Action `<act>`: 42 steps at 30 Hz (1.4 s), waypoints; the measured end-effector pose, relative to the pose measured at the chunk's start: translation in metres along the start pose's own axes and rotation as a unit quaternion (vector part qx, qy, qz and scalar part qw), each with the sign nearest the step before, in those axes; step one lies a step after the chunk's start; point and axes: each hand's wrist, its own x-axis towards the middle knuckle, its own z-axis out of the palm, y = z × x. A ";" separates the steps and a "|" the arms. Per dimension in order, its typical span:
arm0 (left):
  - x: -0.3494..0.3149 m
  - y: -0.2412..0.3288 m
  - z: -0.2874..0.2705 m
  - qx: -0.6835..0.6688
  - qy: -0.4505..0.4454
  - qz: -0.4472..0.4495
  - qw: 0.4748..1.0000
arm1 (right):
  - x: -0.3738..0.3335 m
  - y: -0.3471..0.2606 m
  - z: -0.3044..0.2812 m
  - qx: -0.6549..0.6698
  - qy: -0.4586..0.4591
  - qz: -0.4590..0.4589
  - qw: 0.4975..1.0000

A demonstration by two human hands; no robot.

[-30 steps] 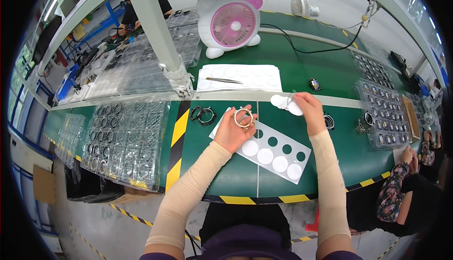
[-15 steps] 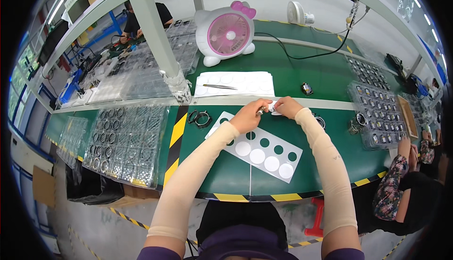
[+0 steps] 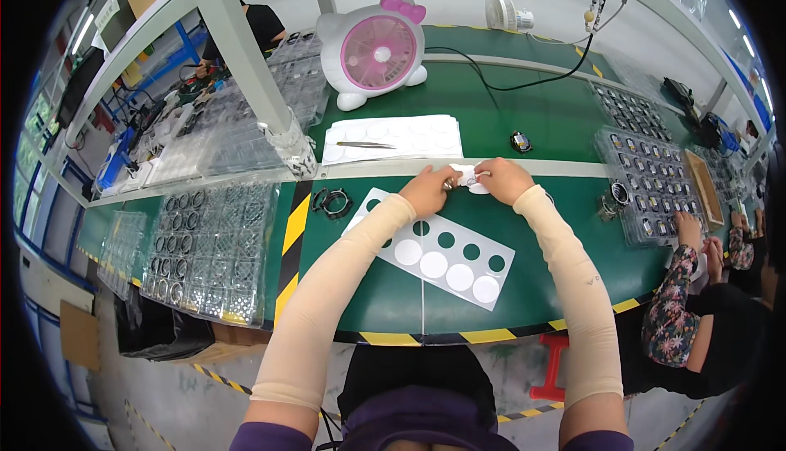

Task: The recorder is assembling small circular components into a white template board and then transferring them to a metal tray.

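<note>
– White discs (image 3: 478,190) 1st: where are they now, & what's changed?

– Found right under the fingertips of both hands, by the pale strip (image 3: 565,170). A sec ago the left hand (image 3: 426,192) was held apart, metal ring (image 3: 448,183) in full view; now it's been brought up next to the right hand (image 3: 506,179). So ring & discs are prob. being worked at one spot, imo.

– Grip?

– Left: fingers curled, ring held, only a bit showing. Right: fingertips narrowed at the discs, but whether one's pinched can't be told.

– & around that?

– Punched sheet (image 3: 449,257) is laid slanted nearer the body, bench green seen thru one row, white circles in the other. Black rings (image 3: 348,205) are set just left of it. Tweezers (image 3: 366,145) are laid on white sheets (image 3: 409,133) past the strip. Farther out: clear tray (image 3: 233,246) at left, pink-&-white fan (image 3: 378,54) at back.
</note>
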 end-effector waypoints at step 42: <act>0.004 0.000 -0.006 0.234 0.056 0.038 0.970 | -0.013 -0.002 0.015 0.042 -0.018 0.063 0.997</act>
